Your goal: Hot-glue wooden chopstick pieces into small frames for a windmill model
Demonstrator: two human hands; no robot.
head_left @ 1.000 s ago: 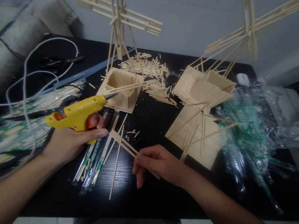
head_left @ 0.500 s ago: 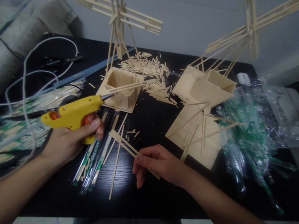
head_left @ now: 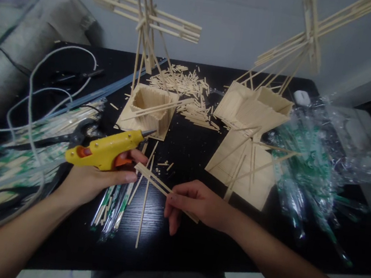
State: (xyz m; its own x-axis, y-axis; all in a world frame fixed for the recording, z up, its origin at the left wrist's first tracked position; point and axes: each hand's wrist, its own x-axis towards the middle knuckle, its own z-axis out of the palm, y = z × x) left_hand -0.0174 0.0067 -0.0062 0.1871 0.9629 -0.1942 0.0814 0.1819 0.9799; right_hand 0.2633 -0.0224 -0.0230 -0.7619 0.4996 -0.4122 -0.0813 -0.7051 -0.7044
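My left hand [head_left: 97,182] is closed around the handle of a yellow hot glue gun [head_left: 109,148], its metal nozzle pointing right. Between the thumb and fingers of my right hand [head_left: 194,201] are thin wooden sticks [head_left: 154,179] joined near their far end, which reaches toward my left hand. The glue gun's tip is above and apart from that end. Loose wooden sticks [head_left: 142,215] lie on the black table [head_left: 171,246] beneath. Behind the gun stands a windmill-like stick model [head_left: 148,107] with a box-shaped base.
A second stick windmill [head_left: 265,106] stands at the right, behind a flat wooden board [head_left: 245,174]. Cut stick pieces [head_left: 182,81] are heaped at the back. Plastic wrappers [head_left: 309,160] spread at the right; packaged sticks [head_left: 107,211] and a white cable [head_left: 31,87] are left.
My left hand has moved the glue gun right and slightly down, nearer to the sticks in my right hand. My right hand stays almost still.
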